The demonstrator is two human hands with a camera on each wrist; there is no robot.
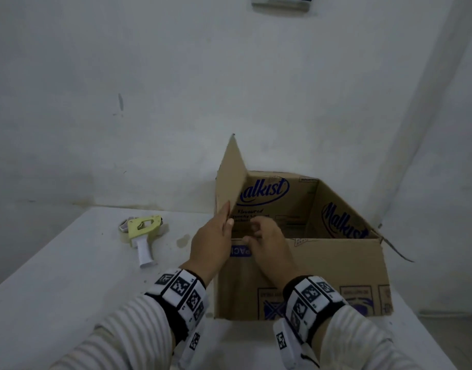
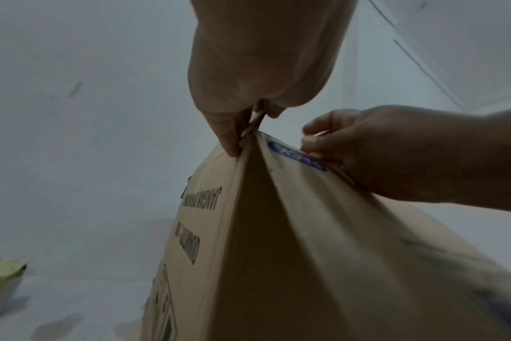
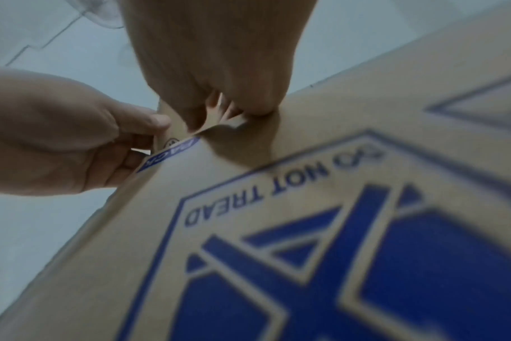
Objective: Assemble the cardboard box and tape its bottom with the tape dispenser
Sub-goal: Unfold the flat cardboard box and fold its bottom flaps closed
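Note:
An open brown cardboard box (image 1: 323, 265) with blue print stands on the white table (image 1: 69, 276), right of centre. Its left flap (image 1: 230, 177) stands upright. My left hand (image 1: 227, 217) pinches that flap's near edge at the box's near left corner, thumb inside and fingers outside; the left wrist view shows the pinch (image 2: 245, 136). My right hand (image 1: 252, 233) curls over the top edge of the near wall beside it, and its fingers (image 3: 219, 108) hook inside the edge. The yellow-green tape dispenser (image 1: 142, 233) lies on the table left of the box, untouched.
A white wall rises close behind the table and box. The table's left edge runs diagonally at the lower left. A thin torn strip (image 1: 397, 249) hangs off the box's right corner. A brown stain (image 1: 182, 240) marks the table between dispenser and box.

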